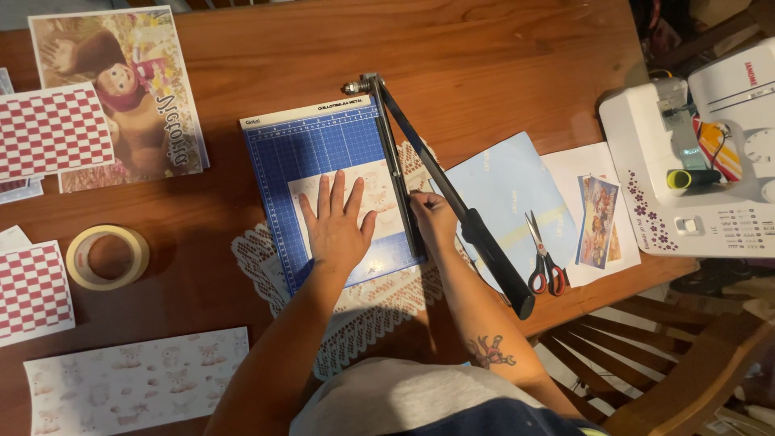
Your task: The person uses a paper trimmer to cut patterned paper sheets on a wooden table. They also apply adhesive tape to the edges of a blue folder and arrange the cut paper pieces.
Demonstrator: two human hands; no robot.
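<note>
A blue guillotine paper cutter lies on the wooden table. A pale patterned sheet rests on its gridded bed. My left hand presses flat on that sheet, fingers spread. My right hand sits at the cutter's right edge, fingertips pinching the sheet's edge beside the metal rail. The black blade arm is swung out to the right, its handle past my right forearm.
Red-handled scissors lie on a light blue sheet. A white sewing machine stands at the right. A tape roll, red checkered papers, a cartoon print and a patterned sheet lie at the left.
</note>
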